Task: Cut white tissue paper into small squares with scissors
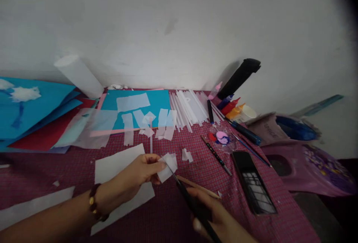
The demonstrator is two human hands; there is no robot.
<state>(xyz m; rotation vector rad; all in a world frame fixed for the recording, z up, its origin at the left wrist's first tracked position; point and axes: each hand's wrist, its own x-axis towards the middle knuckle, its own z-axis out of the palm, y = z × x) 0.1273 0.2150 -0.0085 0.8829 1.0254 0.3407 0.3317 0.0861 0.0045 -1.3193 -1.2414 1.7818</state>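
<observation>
1. Between the pinching fingertips of the left hand (141,170): a small white paper (171,161); the right hand's (215,210) fingers grip a black-handled tool (184,191), blade lying across the paper.
2. Hazard: a slackened pinch could let the paper slip; the blade, near the left thumb, may nick it.
3. Clearance: right of the right fingers, a phone (253,183) limits travel; tablecloth (170,213) between the hands offers room.

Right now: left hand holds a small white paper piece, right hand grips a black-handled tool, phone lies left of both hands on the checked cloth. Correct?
Not quite: the phone lies right of both hands, as the head view shows. The rest stands: left hand on the small white paper piece, right hand on the black-handled tool, phone on the checked cloth.
</observation>
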